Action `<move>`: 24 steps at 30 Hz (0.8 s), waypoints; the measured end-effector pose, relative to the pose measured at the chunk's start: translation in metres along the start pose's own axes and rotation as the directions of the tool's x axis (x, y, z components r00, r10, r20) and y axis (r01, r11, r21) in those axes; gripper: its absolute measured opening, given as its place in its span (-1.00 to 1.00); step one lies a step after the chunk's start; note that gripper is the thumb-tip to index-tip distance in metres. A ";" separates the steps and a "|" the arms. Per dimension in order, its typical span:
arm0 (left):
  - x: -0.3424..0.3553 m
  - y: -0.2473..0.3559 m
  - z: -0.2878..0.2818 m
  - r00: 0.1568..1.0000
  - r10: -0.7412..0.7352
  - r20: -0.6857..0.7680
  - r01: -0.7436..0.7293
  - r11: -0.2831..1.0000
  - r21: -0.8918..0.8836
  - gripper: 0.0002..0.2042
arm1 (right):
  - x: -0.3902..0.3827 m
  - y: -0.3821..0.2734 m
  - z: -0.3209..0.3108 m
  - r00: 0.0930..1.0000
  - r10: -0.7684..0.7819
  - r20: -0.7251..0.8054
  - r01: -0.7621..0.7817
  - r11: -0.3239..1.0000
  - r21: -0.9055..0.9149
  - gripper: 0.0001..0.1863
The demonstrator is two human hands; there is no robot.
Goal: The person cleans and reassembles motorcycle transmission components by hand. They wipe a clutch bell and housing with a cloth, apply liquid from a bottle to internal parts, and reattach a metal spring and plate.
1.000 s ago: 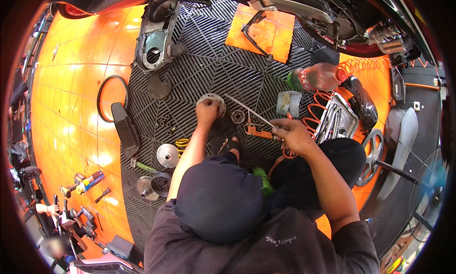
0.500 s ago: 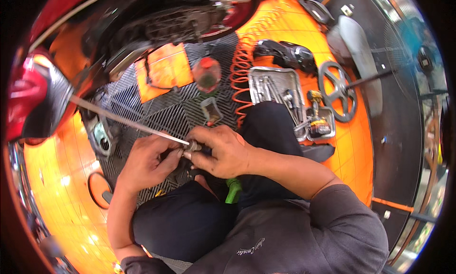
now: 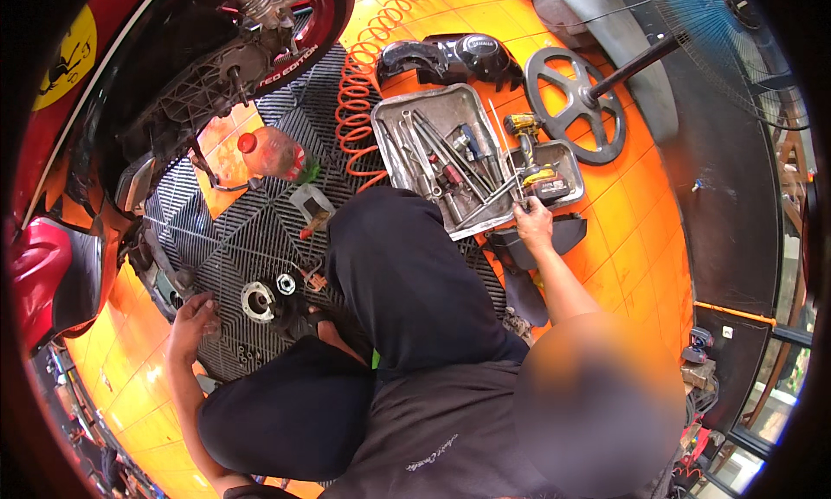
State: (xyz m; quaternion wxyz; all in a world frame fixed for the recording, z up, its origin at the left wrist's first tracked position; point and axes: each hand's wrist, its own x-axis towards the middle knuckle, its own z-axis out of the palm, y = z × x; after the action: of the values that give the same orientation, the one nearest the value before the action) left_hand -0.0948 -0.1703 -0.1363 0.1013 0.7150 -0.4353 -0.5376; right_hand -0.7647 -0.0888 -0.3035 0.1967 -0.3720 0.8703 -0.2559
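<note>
A metal tool tray (image 3: 443, 101) is spread ahead and left of the right fingers, a yellow drill (image 3: 543, 177) just ahead. Tool handling there seems in hand; care around the drill seems called for. The right arm is outstretched; in the right hand (image 3: 534, 225) a thin rod (image 3: 505, 148) is gripped by closed fingers, pointing ahead. The left hand (image 3: 192, 324), well left, is loosely curled; whether anything is held cannot be told. A pale ring-shaped part (image 3: 249, 291) is seen right of its fingers

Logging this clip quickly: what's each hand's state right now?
Left hand: loosely curled; cannot tell whether it holds anything.
Right hand: closed on a long, thin, straight, silvery rod.
</note>
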 end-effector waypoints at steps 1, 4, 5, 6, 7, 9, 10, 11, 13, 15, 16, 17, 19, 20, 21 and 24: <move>-0.003 -0.001 -0.002 0.999 -0.020 0.040 0.022 0.998 -0.051 -0.63 | 0.002 0.008 0.011 0.998 0.061 -0.025 -0.062 0.997 -0.049 -0.64; -0.007 -0.010 -0.010 1.000 -0.024 -0.014 0.022 0.994 -0.108 -0.61 | 0.012 0.026 0.035 0.992 0.121 -0.039 -0.125 0.988 -0.092 -0.65; -0.007 -0.012 -0.012 0.999 -0.021 -0.049 0.016 0.993 -0.118 -0.61 | 0.015 0.029 0.039 0.991 0.123 -0.046 -0.127 0.987 -0.097 -0.65; -0.008 -0.012 -0.009 0.994 -0.045 -0.104 0.031 0.990 -0.136 -0.60 | 0.018 0.029 0.040 0.991 0.121 -0.049 -0.125 0.986 -0.110 -0.65; -0.007 -0.014 -0.009 0.992 -0.051 -0.114 0.031 0.984 -0.176 -0.59 | 0.020 0.029 0.039 0.992 0.125 -0.021 -0.127 0.985 -0.118 -0.65; 0.000 -0.023 -0.009 0.990 -0.060 -0.129 0.026 0.967 -0.254 -0.58 | 0.025 0.033 0.034 0.990 0.136 0.029 -0.131 0.982 -0.136 -0.65; 0.002 -0.028 -0.007 0.989 -0.070 -0.129 0.035 0.965 -0.259 -0.58 | 0.027 0.036 0.032 0.988 0.145 0.062 -0.136 0.982 -0.129 -0.65; 0.006 -0.034 -0.005 0.989 -0.078 -0.126 0.043 0.964 -0.263 -0.58 | 0.029 0.040 0.029 0.974 0.202 0.097 -0.197 0.979 -0.059 -0.65; 0.018 -0.062 -0.007 0.992 -0.106 -0.075 0.078 0.945 -0.317 -0.59 | 0.028 0.037 0.021 0.934 0.307 0.183 -0.324 0.944 0.071 -0.65; 0.035 -0.116 -0.019 0.992 -0.126 0.014 0.120 0.903 -0.413 -0.60 | 0.025 0.031 0.018 0.978 0.200 0.053 -0.202 0.979 0.021 -0.67; 0.039 -0.121 -0.008 0.985 -0.170 -0.018 0.152 0.922 -0.356 -0.63 | 0.023 0.029 0.014 0.990 0.143 -0.017 -0.143 0.990 -0.016 -0.67; 0.044 -0.130 0.012 0.964 -0.217 -0.156 0.164 0.941 -0.297 -0.78 | 0.021 0.026 0.006 0.994 0.096 -0.052 -0.090 0.991 0.103 -0.68; 0.047 -0.183 0.020 0.954 -0.265 -0.139 0.219 0.935 -0.279 -0.62 | 0.019 0.006 -0.006 0.996 -0.025 -0.085 0.054 0.935 0.350 -0.68; 0.052 -0.216 0.029 0.958 -0.268 -0.103 0.230 0.931 -0.283 -0.59 | 0.017 -0.009 -0.018 0.993 -0.081 -0.084 0.105 0.937 0.334 -0.69; 0.056 -0.250 0.040 0.956 -0.280 -0.083 0.245 0.924 -0.293 -0.57 | 0.017 -0.026 -0.033 0.987 -0.144 -0.066 0.158 0.931 0.328 -0.70; 0.038 -0.392 0.061 0.892 -0.228 -0.390 0.338 0.909 0.242 -0.35 | -0.004 -0.133 -0.045 0.858 -0.493 0.142 0.342 0.756 0.558 -0.74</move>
State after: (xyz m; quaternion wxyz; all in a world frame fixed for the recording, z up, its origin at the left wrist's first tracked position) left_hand 0.0555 0.0566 -0.4270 -0.0135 0.8630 -0.3769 -0.3362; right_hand -0.7136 -0.1507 -0.1886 0.3472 -0.5245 0.6261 -0.4608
